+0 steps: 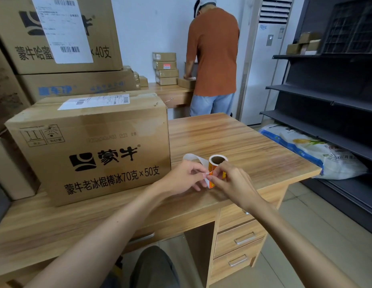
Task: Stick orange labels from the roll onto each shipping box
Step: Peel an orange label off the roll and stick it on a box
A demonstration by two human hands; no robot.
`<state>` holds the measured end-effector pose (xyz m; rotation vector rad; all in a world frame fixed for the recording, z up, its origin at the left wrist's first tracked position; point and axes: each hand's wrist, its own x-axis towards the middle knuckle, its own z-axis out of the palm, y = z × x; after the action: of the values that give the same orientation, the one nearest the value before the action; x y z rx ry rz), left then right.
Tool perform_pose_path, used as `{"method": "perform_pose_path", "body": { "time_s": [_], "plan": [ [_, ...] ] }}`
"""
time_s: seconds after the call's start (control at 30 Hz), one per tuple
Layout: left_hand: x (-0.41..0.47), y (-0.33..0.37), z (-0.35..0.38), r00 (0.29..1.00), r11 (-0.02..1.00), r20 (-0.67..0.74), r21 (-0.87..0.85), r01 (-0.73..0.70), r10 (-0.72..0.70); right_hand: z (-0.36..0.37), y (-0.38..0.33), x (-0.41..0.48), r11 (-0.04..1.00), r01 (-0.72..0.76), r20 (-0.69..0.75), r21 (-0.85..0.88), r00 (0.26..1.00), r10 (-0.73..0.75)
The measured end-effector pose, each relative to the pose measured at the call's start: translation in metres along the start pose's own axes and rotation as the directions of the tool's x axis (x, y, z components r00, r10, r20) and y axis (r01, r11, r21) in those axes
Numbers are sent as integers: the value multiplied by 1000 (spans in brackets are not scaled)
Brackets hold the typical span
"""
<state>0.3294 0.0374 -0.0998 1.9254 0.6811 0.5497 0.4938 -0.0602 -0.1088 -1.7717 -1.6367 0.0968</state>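
Peeling an orange label (211, 178) off the roll (218, 161) beside the shipping box (93, 146).
Pinching the backing strip (193, 157) taut with left fingers (198, 170), nipping the label's edge with right fingers (215, 173), seemingly for a clean peel; working low over the counter (243, 140), near the box for a short reach.

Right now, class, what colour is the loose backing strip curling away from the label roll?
Plain white: the backing strip shows best in the head view.
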Motion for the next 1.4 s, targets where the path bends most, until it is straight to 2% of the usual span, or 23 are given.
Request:
{"method": "perform_pose_path", "body": {
  "time_s": [0.27,0.57,0.7,0.83,1.0,1.27,1.4],
  "plan": [
    [0,1,3,999,996,2,77,-39,39,2,3,-2,999,-17,-47,-30,999,15],
    [1,0,9,994,984,-58,160,-80,90,2,5,-5,999,-6,-82,-54,997,2],
    [2,-1,11,992,987,-91,139,-79,92,5,6,-4,999,-40,-119,24,992,42],
    [2,-2,10,989,991,-129,117,-63,78,8,8,-4,975,-81,-123,207,987,108],
    [5,-2,6,967,997,-252,78,-13,32,7,5,-5,916,-157,-123,370,969,216],
    [9,-6,5,942,998,-333,44,48,-31,-13,10,-14,841,-251,-163,479,916,366],
    [10,-4,7,935,996,-354,71,61,-32,-24,9,-20,869,-246,-234,430,899,370]
  ]
}}
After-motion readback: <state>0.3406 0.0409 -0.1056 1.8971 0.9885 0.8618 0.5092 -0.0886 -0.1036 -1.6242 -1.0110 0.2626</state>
